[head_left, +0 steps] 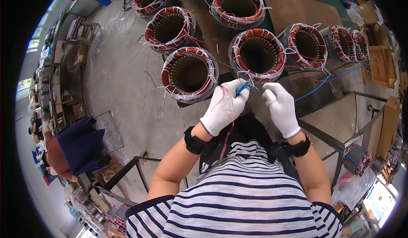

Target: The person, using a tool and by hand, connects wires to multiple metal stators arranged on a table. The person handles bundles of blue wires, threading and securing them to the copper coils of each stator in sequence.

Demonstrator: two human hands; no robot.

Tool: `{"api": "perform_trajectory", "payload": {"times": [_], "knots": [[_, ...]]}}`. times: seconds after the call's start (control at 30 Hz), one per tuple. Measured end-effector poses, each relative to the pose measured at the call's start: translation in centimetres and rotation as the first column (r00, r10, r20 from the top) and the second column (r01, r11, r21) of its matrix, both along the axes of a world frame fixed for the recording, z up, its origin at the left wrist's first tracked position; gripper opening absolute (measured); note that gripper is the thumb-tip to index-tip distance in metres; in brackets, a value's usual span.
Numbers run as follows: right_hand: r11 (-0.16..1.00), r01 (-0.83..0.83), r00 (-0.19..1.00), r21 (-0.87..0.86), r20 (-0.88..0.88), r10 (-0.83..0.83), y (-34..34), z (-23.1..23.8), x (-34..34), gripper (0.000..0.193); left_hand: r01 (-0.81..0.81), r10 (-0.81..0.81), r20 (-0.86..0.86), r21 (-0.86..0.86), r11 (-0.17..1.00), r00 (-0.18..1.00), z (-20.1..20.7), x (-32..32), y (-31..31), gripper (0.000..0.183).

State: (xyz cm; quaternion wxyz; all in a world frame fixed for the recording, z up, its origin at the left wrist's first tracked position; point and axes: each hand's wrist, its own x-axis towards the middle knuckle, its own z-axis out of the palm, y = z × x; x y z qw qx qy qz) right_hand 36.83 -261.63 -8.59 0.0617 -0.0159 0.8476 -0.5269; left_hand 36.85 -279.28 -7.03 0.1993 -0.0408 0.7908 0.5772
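Both my hands wear white knit gloves and meet in front of a motor stator point(260, 73) with copper windings laced in white cord. My left hand point(225, 106) is closed on blue lead wires point(242, 87) that poke out by the thumb. Thin reddish strands point(230, 129) hang from that hand toward my striped shirt. Just to the right, my right hand point(280, 108) has its fingers curled and pinched beside the wire ends; what they hold, if anything, is too small to make out. Another stator point(189, 74) stands close by my left hand.
Several more laced stators point(238, 6) stand on the bench ahead, beside a cardboard sheet point(301, 11). A blue cable point(314, 92) runs off to the right. Metal frames point(325, 134) flank me. At left, a person point(57, 155) is near dark blue cloth point(80, 144).
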Motion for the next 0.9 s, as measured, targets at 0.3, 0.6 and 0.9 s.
{"api": "perform_trajectory", "payload": {"times": [0.3,0.6,0.9], "knots": [[0.964,-0.092,0.995,-0.25,0.001,0.095,-0.7,-2.6,1.1,0.015,-0.073,0.049,-0.25,-0.089,0.993,0.967,-1.3,2.2,0.4,0.02],[0.748,-0.375,0.879,-0.547,0.047,0.475,-3.3,-1.0,5.5,0.027,0.145,-0.153,0.008,-0.365,0.92,0.988,-1.1,9.0,-2.3,0.032],[0.719,0.143,0.871,-0.68,0.432,0.235,-9.0,-1.1,7.9,0.008,0.202,-0.202,0.098,0.013,0.979,0.974,0.7,9.1,-10.3,0.022]]}}
